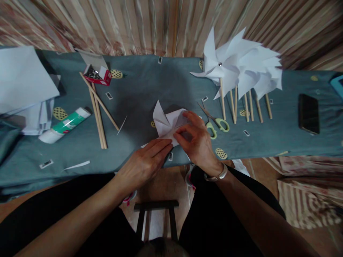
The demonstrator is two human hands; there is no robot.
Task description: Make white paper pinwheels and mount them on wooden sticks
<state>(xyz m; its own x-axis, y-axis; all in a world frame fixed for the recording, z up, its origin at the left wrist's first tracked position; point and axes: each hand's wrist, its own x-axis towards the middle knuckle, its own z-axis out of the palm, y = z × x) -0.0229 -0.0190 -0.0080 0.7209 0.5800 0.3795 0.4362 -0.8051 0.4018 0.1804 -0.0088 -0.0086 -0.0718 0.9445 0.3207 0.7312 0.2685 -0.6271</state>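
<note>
Under the left hand [146, 160] and right hand [197, 139], folded paper [163, 129] looked matt and smooth over dull cloth [139, 82], with a shiny metal-looking bracelet [223, 172] just behind the right. To their right were scissors [211, 117] of plastic and metal, matt paper pinwheels [245, 59] on bare wooden sticks [222, 100] and a glossy phone [309, 114]. To their left were a shiny plastic-looking tube [65, 125] and plain wooden rods [100, 125].

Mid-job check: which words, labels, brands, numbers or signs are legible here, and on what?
No text reads with certainty.
Teal patterned tablecloth: small rectangular black-and-white printed labels, lettering too blurred.
Green-and-white cylindrical tube: markings too small to read.
Small red open-topped box: any print too small to read.
</note>
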